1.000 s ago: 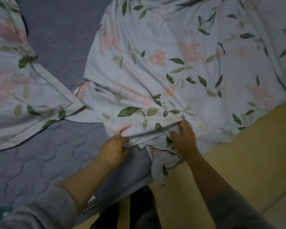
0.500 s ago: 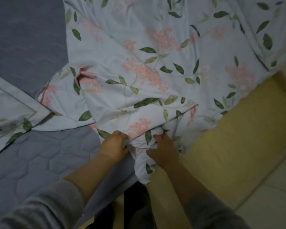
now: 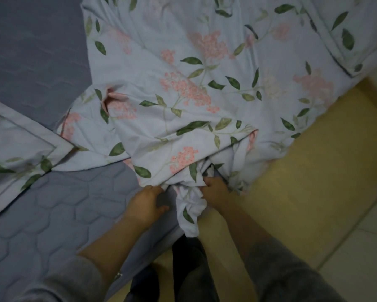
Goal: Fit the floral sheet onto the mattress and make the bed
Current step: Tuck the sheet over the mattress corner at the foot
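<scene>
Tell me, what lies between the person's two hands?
In the head view, a bunched fold of the floral sheet hangs between the left hand and right hand.

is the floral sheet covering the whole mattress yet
No, the quilted grey mattress lies bare to the left of the bunched floral sheet.

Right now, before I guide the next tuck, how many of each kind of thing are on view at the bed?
hands: 2 (left hand, right hand)
floral sheet: 1
bordered floral pieces: 2
quilted grey mattress: 1
Total: 6
</scene>
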`<state>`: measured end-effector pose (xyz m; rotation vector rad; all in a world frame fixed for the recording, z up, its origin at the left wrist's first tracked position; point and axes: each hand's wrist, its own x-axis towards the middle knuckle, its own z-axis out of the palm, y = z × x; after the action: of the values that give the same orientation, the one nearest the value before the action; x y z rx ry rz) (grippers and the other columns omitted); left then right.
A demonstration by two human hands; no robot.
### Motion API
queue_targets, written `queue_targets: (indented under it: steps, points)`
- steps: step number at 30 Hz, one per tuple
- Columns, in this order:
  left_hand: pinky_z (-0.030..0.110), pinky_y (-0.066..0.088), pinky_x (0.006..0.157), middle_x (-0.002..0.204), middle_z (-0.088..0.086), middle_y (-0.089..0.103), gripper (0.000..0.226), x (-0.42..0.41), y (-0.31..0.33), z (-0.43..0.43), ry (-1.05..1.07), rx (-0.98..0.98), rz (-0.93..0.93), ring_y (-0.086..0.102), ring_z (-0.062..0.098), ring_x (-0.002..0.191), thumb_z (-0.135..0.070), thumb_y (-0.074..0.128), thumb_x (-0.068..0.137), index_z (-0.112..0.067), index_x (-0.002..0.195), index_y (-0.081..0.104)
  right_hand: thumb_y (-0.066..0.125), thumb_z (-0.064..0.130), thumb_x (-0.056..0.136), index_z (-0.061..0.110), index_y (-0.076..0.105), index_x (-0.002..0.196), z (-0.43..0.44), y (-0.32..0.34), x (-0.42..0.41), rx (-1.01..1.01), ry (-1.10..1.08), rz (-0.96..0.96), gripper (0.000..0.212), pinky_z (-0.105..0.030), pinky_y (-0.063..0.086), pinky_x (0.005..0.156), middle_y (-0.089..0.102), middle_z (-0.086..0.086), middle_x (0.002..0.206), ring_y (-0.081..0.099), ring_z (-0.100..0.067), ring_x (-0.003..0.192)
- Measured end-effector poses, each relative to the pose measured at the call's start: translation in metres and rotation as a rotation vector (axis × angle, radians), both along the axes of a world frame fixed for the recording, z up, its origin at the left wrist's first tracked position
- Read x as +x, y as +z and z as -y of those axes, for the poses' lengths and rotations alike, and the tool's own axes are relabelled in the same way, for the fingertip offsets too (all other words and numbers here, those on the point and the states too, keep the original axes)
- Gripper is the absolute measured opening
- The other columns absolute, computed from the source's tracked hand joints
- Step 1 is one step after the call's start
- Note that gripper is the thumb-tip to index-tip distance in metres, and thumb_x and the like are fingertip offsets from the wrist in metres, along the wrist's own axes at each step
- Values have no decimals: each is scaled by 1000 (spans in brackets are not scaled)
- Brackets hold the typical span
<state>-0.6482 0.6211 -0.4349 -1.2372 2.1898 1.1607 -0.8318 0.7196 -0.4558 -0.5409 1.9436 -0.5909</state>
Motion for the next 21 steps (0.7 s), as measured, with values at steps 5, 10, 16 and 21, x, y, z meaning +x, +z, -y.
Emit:
queue_targets:
  steps: [5, 10, 16, 21]
  points:
    - [34, 47, 94, 132, 9, 54, 67, 24, 35, -20, 276, 146, -61, 55, 25, 114, -42, 72, 78, -10, 132, 48, 46, -3, 91, 16, 31, 62, -16, 45, 35, -71, -14, -3, 38, -16, 28, 52, 27, -4, 56, 28, -10, 54]
    - [34, 43, 100, 141, 8, 45, 72, 77, 69, -19, 230, 44, -72, 51, 24, 121, -39, 70, 80, -13, 140, 40, 47, 4, 93, 14, 30, 63, -7, 112, 71, -137, 42, -111, 35, -14, 31, 52, 33, -1, 59, 34, -8, 56]
    - [33, 45, 96, 137, 8, 47, 70, 139, 127, -9, 176, -110, -183, 53, 22, 117, -36, 73, 79, -15, 138, 42, 50, 13, 94, 10, 40, 67, -1, 197, 140, -263, 144, -204, 29, -13, 29, 47, 42, -3, 63, 35, -5, 56]
    - [30, 48, 92, 133, -1, 47, 86, 196, 179, -27, 112, -74, -213, 51, 16, 114, -52, 80, 63, -23, 135, 43, 52, 12, 92, 1, 55, 75, -12, 258, 195, -382, 84, -194, 20, -25, 35, 58, 49, 3, 64, 44, -7, 61]
